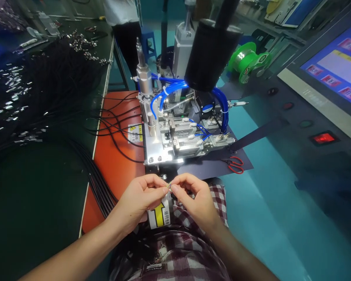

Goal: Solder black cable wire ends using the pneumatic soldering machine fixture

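Note:
In the head view my left hand (144, 195) and my right hand (195, 197) meet above my lap, each closed in a pinch. Between the fingertips show thin coloured wires (169, 185), with yellow-green and a hint of blue; most of their length is hidden by my fingers. Just beyond my hands stands a metal bench machine (163, 144) with small clamps and blue air hoses (175, 86). Several black cables (117, 134) run from the left into its side. Below my fingers is a white label with a yellow arrow (160, 212).
A heap of black cables with shiny ends (46, 86) covers the dark table at left. Red-handled scissors (235, 164) lie right of the machine. A green wire spool (247, 62) stands behind, a control screen (336, 66) at right. Another person (124, 23) stands at the back.

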Available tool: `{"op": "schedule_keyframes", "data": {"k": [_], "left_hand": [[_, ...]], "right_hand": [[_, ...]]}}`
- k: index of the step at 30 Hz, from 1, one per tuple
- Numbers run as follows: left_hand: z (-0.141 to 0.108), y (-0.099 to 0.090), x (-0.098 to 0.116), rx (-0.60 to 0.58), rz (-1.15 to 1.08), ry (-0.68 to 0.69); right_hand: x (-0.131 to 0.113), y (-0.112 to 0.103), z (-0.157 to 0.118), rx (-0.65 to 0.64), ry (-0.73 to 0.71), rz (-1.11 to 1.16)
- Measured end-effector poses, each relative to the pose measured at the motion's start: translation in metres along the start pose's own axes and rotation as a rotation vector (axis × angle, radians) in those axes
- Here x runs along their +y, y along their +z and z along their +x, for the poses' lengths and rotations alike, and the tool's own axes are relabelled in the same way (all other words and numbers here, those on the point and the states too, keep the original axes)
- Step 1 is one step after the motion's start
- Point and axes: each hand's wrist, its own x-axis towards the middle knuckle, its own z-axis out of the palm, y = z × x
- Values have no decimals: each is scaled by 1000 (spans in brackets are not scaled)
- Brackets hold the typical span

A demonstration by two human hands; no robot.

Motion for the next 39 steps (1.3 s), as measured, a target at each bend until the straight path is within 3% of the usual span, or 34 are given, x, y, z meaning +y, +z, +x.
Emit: {"op": "schedule_keyframes", "data": {"k": [10, 19, 27, 39], "left_hand": [[3, -6, -3, -86, -11, 8], [0, -11, 8, -206, -75, -138], [4, -14, 6, -248, -186, -29], [4, -12, 6, -251, -176, -25]], "right_hand": [[7, 0, 7, -116, 122, 301], [11, -10, 16, -384, 74, 379], [15, -1, 7, -255, 64, 433], [9, -1, 5, -153, 19, 323]]}}
